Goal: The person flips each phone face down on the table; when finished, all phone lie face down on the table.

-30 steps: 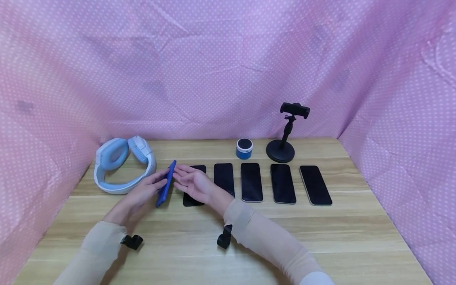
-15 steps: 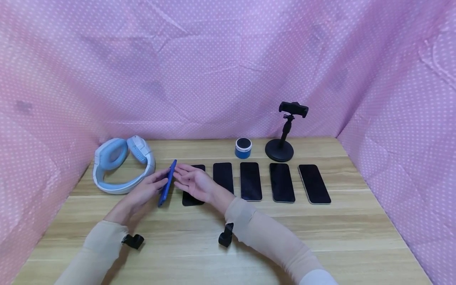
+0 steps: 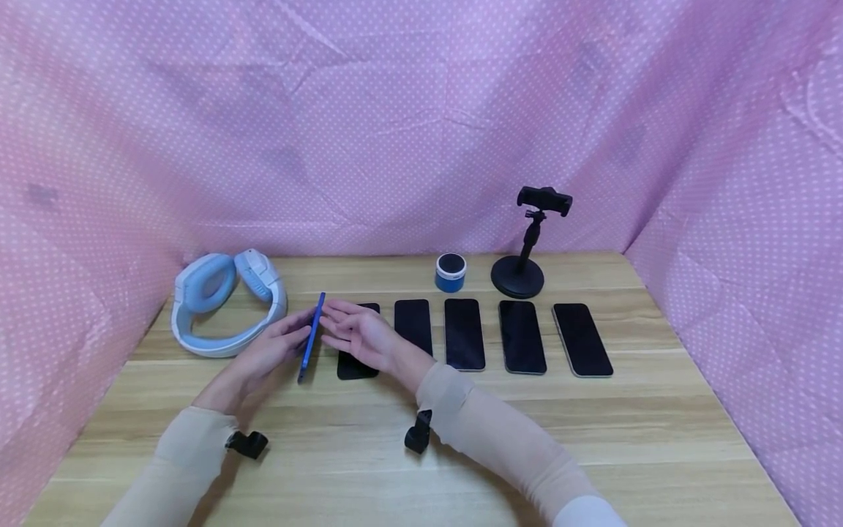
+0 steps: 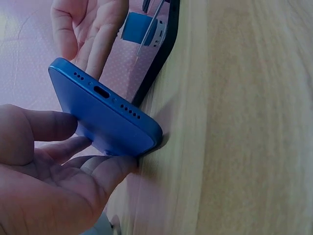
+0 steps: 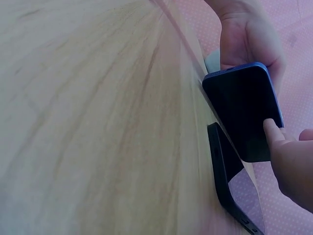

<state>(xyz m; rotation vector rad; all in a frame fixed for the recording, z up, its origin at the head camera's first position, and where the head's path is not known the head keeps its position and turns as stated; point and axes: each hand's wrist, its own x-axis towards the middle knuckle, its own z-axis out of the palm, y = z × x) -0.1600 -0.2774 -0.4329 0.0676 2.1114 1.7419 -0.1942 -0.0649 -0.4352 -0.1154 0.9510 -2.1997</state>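
A blue phone (image 3: 312, 337) stands nearly edge-on to the head view, its long side just above or on the wooden table. My left hand (image 3: 266, 355) holds it from the back; in the left wrist view the thumb and fingers (image 4: 54, 125) lie against the blue back near its two long sides. On the screen side is my right hand (image 3: 365, 337), its fingers loosely extended. In the right wrist view one fingertip touches the dark screen (image 5: 239, 107) near its edge. Below the right hand a black phone (image 3: 356, 369) lies partly covered.
Several more dark phones (image 3: 464, 335) lie in a row to the right. White and blue headphones (image 3: 227, 344) sit at the left. Behind the row stand a small blue and white round speaker (image 3: 451, 277) and a black phone stand (image 3: 518, 277). Pink dotted cloth (image 3: 421, 132) surrounds the table.
The blue phone has turned more edge-on, with less of its blue back visible and its lower end shifted slightly right. Both hands stay nearly where they were.
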